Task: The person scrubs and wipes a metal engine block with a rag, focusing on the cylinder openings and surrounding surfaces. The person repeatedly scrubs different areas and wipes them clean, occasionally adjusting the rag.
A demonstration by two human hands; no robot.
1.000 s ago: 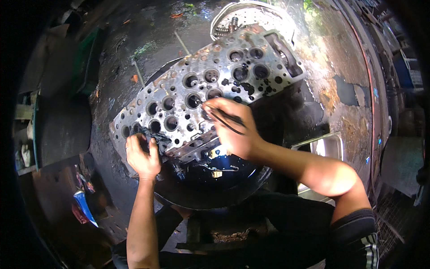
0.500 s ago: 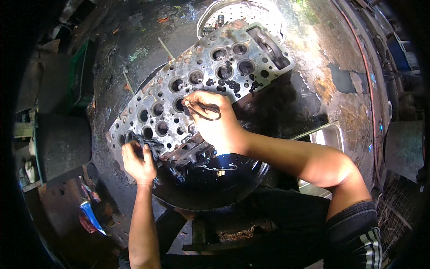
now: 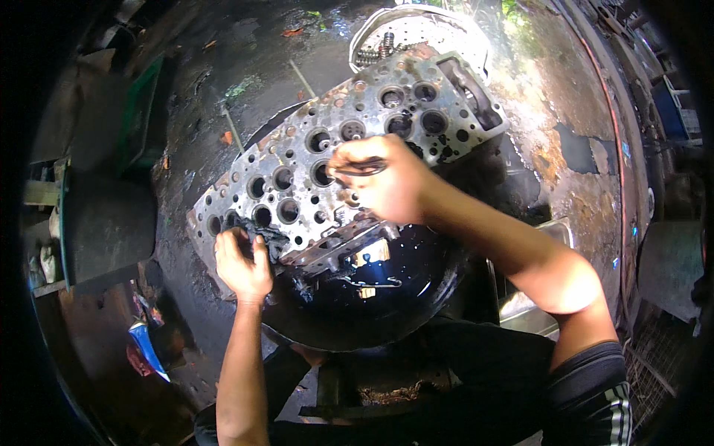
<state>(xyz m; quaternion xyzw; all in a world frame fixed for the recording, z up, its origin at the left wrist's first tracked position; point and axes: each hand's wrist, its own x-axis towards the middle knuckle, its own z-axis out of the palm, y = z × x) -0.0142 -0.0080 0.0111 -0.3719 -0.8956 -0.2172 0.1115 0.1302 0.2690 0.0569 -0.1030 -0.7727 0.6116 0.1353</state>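
A long grey metal cylinder head (image 3: 256, 165), full of round holes and smeared with black grime, lies slantwise over a wide black basin (image 3: 327, 343). My right hand (image 3: 387, 178) is closed around a thin dark rod bent into a loop (image 3: 362, 169). Its fingertips are beside a hole near the middle of the block; the rod's tip is hidden. At the block's near left end, my left hand (image 3: 244, 265) is pressing a bunched black rag (image 3: 269, 239) against the edge, fingers curled on it.
Dark liquid fills the basin, with a thin bent metal piece (image 3: 374, 283) in it. Behind the block stands a round white basket (image 3: 357, 39) with coil springs (image 3: 387, 44). A metal tray (image 3: 529, 312) is at the right. A blue-and-white packet (image 3: 149, 351) lies left.
The whole view has shifted slightly, moving the block rightward in the picture. My right hand has turned at the same hole, and the loop looks flatter. My left hand stays on the rag.
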